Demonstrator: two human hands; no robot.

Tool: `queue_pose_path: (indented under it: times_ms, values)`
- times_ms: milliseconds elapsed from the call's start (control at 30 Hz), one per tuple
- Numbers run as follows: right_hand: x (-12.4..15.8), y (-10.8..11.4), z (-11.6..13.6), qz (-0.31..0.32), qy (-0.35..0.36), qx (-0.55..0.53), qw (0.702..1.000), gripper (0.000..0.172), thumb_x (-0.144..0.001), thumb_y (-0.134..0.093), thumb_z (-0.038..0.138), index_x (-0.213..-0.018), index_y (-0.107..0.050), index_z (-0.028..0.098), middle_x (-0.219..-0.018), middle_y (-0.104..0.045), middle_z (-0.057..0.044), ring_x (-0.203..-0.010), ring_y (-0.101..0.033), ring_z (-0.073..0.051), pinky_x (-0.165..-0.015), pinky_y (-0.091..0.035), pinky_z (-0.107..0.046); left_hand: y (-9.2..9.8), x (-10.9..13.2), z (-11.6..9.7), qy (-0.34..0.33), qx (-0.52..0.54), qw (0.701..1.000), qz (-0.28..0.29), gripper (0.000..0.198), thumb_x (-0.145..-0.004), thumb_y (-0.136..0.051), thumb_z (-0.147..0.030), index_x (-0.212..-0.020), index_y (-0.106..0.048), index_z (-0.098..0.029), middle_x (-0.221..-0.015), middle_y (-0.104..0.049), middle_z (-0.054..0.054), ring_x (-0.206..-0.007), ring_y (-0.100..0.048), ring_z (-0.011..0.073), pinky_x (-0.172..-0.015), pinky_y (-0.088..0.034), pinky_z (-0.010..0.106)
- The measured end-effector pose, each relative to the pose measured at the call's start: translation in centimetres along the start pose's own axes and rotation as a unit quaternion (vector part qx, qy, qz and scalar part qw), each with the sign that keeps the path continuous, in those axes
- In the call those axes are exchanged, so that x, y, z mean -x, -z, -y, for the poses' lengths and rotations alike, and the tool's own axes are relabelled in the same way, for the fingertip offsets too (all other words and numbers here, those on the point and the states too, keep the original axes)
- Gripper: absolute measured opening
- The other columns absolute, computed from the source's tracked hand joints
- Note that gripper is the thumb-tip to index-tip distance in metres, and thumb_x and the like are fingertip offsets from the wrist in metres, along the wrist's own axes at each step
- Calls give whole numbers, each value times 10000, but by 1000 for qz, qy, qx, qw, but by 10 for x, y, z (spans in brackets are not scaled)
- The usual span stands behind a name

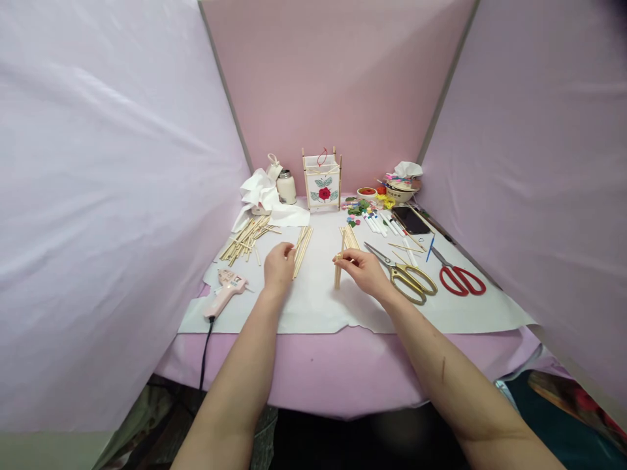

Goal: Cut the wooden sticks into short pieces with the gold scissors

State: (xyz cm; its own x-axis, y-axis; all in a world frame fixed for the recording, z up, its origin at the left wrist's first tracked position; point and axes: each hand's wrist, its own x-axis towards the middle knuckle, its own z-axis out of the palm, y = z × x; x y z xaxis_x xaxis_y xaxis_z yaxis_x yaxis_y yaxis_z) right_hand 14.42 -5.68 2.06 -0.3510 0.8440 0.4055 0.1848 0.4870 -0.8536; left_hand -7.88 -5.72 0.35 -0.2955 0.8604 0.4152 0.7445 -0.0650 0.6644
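Two hands (pixel 280 267) (pixel 358 271) at wooden sticks (pixel 347 248); marker labels (pixel 375 223) unreadable

Pink back panel (pixel 333 78) between lilac sides
The left panel (pixel 108 196) and right panel (pixel 533 163) meet it at grey edges; pink cloth (pixel 343 372) drapes the tabletop's front edge above dark floor (pixel 367 444).

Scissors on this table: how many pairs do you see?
2. Gold-handled metal scissors lie beside the right hand; red-handled metal scissors lie further right on the white sheet. Others may be hidden.
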Motion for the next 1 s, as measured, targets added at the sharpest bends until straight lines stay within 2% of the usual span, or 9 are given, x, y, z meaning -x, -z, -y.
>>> queue_pose_path:
  times_ms: [33,100,200,333,533,767,1000]
  values:
    - [1,0,0,0,-1,2,1000,156,-827,-568,310,-806,-671,194,-867,-688,-39,-803,-608,-174,-701,-446,-273,1,-4,9,26,-47,999,-8,264,-801,-502,-283,-998,-640,-175,-946,-668,78,-877,-598,198,-828,-437,320]
    - [1,-1,0,-3,-2,5,1000,165,-824,-569,323,-812,-676,197,-865,-691,-38,-796,-609,-175,-693,-445,-275,-1,-10,23,61,-94,994,14,284,-766,-532,-274,-1008,-636,-169,-931,-661,84,-858,-595,203,-809,-442,324]
    - [2,-1,1,-3,-2,8,1000,172,-822,-571,326,-816,-679,193,-867,-693,-42,-789,-609,-176,-684,-444,-275,-8,-11,32,74,-119,989,42,284,-751,-522,-245,-998,-639,-168,-915,-659,84,-861,-596,209,-794,-448,323]
    - [2,0,3,1,-1,6,1000,154,-821,-577,310,-787,-671,194,-872,-693,-42,-795,-612,-178,-699,-447,-279,-15,-11,34,69,-129,988,47,286,-740,-498,-199,-986,-641,-166,-935,-661,95,-872,-597,218,-791,-452,329]
    - [3,0,4,0,0,1,1000,152,-816,-579,312,-796,-673,194,-868,-696,-43,-798,-618,-181,-696,-447,-283,-16,-11,35,67,-130,989,32,319,-727,-470,-149,-1001,-633,-157,-965,-650,113,-905,-591,229,-815,-443,343]
    - [3,1,6,-1,-5,1,1000,133,-812,-585,289,-793,-674,193,-861,-695,-39,-779,-613,-174,-683,-440,-279,-10,-9,27,77,-123,987,61,330,-726,-540,-282,-1019,-620,-154,-968,-638,118,-889,-588,239,-795,-444,343]
    - [3,1,4,-1,-6,-6,1000,153,-806,-593,314,-803,-685,192,-854,-694,-38,-760,-604,-168,-660,-436,-271,-10,-9,27,72,-139,986,63,345,-713,-556,-280,-1027,-616,-151,-972,-624,110,-904,-579,229,-821,-433,328]
